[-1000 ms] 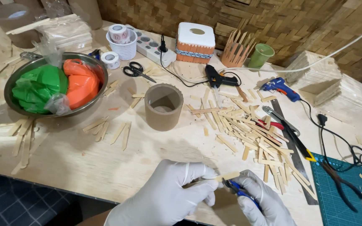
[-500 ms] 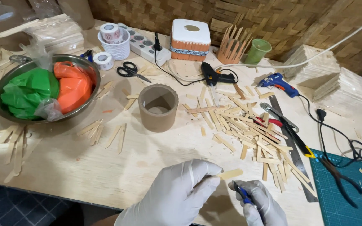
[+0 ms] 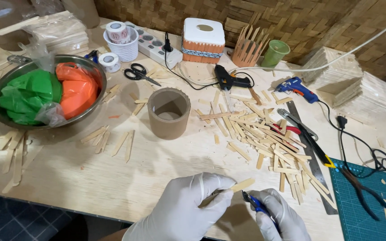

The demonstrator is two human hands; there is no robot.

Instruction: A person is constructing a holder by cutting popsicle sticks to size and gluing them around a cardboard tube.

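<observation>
The stick (image 3: 242,184) is a flat, pale wooden strip with a rounded end, tilted up to the right over the near desk (image 3: 90,178) edge. The gloved left hand (image 3: 188,209) has its fingers closed around the stick's lower end, which is hidden in the glove. The gloved right hand (image 3: 278,216) has its fingers wrapped shut on a blue-handled cutter (image 3: 255,205), whose tip sits just below the stick; whether blade and wood touch is hard to make out. Most of the cutter's handle is hidden in the glove, and both wrists are cut off by the bottom edge. Farther back lie a stick pile (image 3: 264,134), a cardboard tube (image 3: 169,112) and a steel bowl (image 3: 5,120).
</observation>
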